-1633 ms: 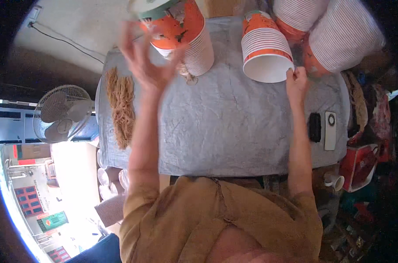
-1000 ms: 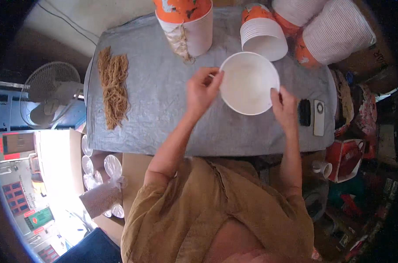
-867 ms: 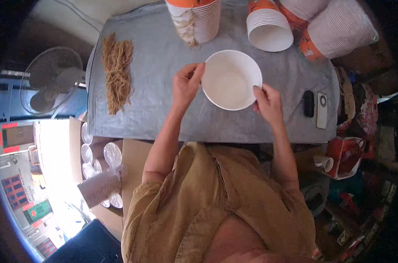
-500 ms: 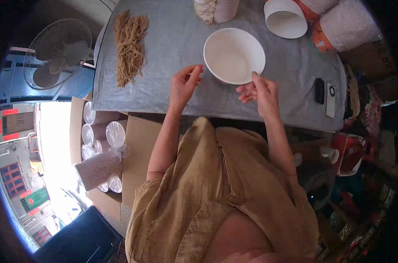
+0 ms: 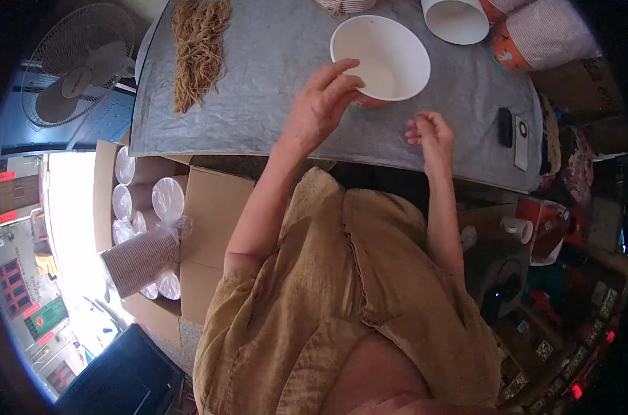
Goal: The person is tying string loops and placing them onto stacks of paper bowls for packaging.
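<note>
A white paper bowl [image 5: 379, 55] with an orange outside stands open side up on the grey cloth-covered table [image 5: 258, 104]. My left hand [image 5: 321, 104] reaches over the table's near edge, and its fingers close on the bowl's near rim. My right hand [image 5: 431, 131] hovers just right of it, near the table's front edge. Its fingers are curled together with nothing seen in them, a little apart from the bowl.
A bundle of brown strands [image 5: 196, 48] lies at the table's left. Stacks of paper bowls [image 5: 456, 17] lie at the back right. A phone [image 5: 521, 135] rests near the right edge. A fan [image 5: 75, 62] and a cardboard box of lidded cups [image 5: 148, 228] stand at the left.
My hands lifted a bowl off the stack and set it down nearer me. The right hand has let go of its rim and drawn back. The view has tilted down toward my body.
</note>
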A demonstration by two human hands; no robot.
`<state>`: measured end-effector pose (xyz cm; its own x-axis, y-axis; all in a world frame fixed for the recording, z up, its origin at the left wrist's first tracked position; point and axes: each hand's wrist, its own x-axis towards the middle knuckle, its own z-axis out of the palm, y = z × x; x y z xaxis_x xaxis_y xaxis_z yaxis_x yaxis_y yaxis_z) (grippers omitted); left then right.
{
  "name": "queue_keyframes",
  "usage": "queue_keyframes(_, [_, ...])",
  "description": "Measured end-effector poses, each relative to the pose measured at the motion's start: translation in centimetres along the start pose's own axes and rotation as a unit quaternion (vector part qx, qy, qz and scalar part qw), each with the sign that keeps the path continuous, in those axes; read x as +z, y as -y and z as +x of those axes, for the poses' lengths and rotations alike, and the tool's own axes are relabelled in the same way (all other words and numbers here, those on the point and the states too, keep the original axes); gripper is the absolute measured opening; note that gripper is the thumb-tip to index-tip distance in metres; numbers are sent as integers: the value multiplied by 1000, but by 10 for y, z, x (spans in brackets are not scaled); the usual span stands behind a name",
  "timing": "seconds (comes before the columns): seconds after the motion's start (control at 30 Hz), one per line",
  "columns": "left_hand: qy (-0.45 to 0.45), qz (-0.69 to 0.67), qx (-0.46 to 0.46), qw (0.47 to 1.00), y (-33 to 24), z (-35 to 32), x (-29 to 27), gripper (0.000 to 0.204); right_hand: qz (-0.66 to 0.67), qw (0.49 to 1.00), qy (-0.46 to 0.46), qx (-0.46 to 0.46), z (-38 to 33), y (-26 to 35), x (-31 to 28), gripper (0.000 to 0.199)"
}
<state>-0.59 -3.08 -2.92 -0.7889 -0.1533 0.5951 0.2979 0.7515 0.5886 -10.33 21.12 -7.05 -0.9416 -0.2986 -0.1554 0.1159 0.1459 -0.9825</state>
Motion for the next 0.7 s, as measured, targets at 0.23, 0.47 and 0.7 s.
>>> queue_keyframes(0.23, [10, -35, -12, 999, 11, 18, -23, 15, -27, 996, 87, -15, -19, -10, 8, 14])
queue_keyframes(0.47, [88, 28, 41, 995, -2, 0, -40, 25, -132, 988, 70, -40, -34, -22, 22, 13])
queue_keyframes(0.7, [-163, 62, -196, 965, 74, -48, -72, 21, -99, 992, 74, -38, -32, -28, 23, 12])
